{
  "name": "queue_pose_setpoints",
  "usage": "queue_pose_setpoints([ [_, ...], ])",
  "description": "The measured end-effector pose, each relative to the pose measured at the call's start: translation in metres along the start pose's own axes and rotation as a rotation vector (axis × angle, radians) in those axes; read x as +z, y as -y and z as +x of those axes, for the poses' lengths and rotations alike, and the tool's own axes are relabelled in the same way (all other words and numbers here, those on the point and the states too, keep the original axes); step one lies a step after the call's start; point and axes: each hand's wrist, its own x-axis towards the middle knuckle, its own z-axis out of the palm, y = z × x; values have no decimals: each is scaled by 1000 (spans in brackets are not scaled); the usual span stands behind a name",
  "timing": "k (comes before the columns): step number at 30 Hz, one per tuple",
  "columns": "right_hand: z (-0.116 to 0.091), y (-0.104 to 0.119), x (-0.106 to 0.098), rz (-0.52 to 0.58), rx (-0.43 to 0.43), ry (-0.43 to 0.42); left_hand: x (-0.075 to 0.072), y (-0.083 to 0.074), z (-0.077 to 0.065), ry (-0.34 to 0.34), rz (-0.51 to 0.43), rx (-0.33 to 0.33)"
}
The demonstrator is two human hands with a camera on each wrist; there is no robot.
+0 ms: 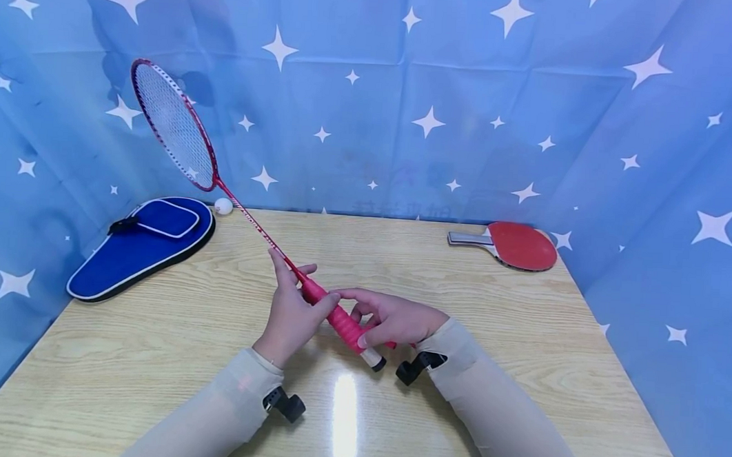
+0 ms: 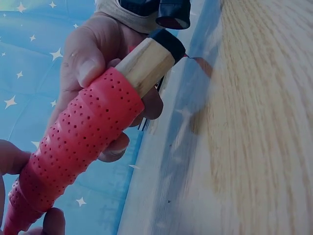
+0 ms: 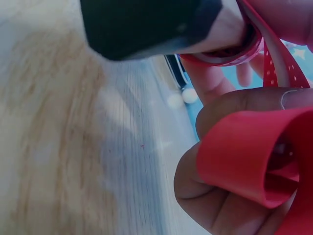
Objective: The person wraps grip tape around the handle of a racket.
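A red badminton racket (image 1: 242, 212) slants up to the left over the table, its strung head in front of the curtain. My left hand (image 1: 293, 314) grips it at the top of the handle, thumb on the near side. Pink-red perforated grip tape (image 2: 88, 132) winds round most of the handle. Bare wood (image 2: 145, 66) with a black end cap (image 2: 167, 45) shows at the butt. My right hand (image 1: 398, 316) is at the lower edge of the wrap, thumb against it. A loose, curled length of tape (image 3: 239, 152) lies in its bent fingers.
A blue paddle case (image 1: 147, 251) with white piping lies at the back left, a white ball (image 1: 223, 206) beside it. At the back right is a red table tennis paddle (image 1: 522, 247). A blue starred curtain (image 1: 372, 104) stands behind the wooden table (image 1: 147, 369).
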Motion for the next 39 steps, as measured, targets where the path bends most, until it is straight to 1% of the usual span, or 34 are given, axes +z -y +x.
queue_pose_setpoints([
  [3,0,0,0,-4,-3,10,0,-1,0,-1,13,-5],
  [7,1,-1,-2,-2,3,16,0,-1,0,1,-5,-19],
  [11,0,-2,-4,30,2,33,0,-1,0,2,-27,-21],
  [16,1,-4,-3,62,-18,65,-2,-1,0,-2,-44,-20],
  [20,1,-3,-3,44,-10,45,-2,-1,0,-1,-44,-22],
  [26,0,0,-3,-19,16,8,-1,-2,0,-10,9,-21],
  [29,-1,0,-3,-36,11,7,-1,-3,0,-11,-6,-25],
  [36,0,-1,-4,17,8,29,-1,0,0,2,-31,-15],
  [39,1,-1,-3,17,8,33,-1,1,0,4,-43,-7],
])
